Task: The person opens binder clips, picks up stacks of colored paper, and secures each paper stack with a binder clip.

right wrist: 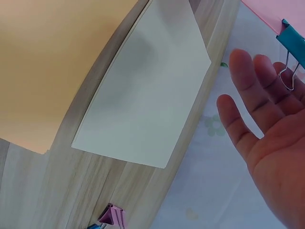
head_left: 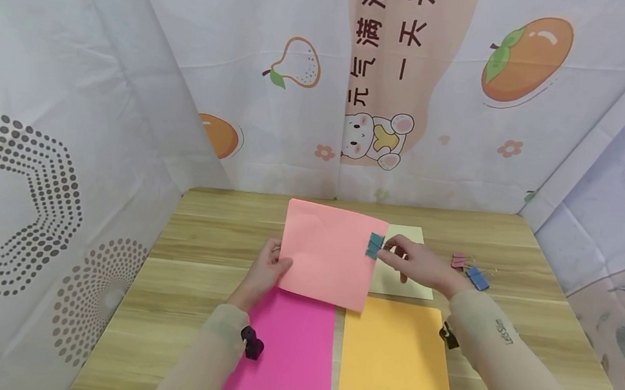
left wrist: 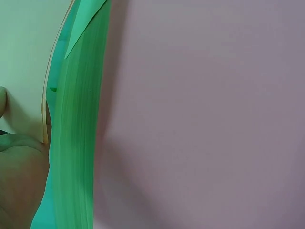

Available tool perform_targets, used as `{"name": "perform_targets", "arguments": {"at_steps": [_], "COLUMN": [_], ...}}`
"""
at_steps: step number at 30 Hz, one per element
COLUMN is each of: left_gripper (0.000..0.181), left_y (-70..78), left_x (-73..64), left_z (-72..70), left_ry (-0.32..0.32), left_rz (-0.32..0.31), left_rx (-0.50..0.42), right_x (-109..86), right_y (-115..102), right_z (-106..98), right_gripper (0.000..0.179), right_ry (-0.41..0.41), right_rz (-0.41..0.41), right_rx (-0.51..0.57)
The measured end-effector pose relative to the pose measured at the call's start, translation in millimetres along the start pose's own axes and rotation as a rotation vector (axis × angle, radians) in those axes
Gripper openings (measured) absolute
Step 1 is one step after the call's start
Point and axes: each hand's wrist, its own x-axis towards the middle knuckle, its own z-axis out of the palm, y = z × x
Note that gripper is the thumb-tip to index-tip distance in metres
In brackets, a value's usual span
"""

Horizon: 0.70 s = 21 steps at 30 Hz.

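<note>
In the head view, my left hand [head_left: 270,268] grips a coral sheet of paper [head_left: 328,255] at its left edge, thumb in front. The sheet is raised and tilted over the magenta paper [head_left: 293,349]. A teal binder clip [head_left: 374,245] sits on the sheet's right edge, and my right hand [head_left: 412,259] pinches it by its wire handle. Seen from the right wrist, the other fingers [right wrist: 249,88] are spread apart; the thumb is out of that view. In the left wrist view, part of the left hand [left wrist: 21,176] shows beside the sheet's edge.
Pale yellow paper [head_left: 403,287] lies behind the orange-yellow paper [head_left: 397,361] on the wooden table [head_left: 214,228]. A pink binder clip [head_left: 459,260] and a blue one [head_left: 478,278] lie at the right. Printed curtains [head_left: 275,119] hang around the table.
</note>
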Motion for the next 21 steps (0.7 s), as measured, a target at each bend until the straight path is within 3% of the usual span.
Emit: {"name": "perform_targets", "arguments": {"at_steps": [15,21], "left_gripper": [0.028,0.028], "left_y": [-2.9,-3.1], "left_x": [2.8,4.6], "left_z": [-9.8,-19.2], "left_ry": [-0.004,0.000], "left_rz": [-0.030,-0.047], "left_rx": [-0.020,-0.012], "right_x": [-1.1,-6.7], "right_y": [9.0,14.1], "right_z": [-2.8,-3.9], "right_gripper": [0.064,0.061], "right_ry": [0.055,0.052], "right_rz": [-0.008,-0.008], "right_rx": [-0.001,-0.027]}}
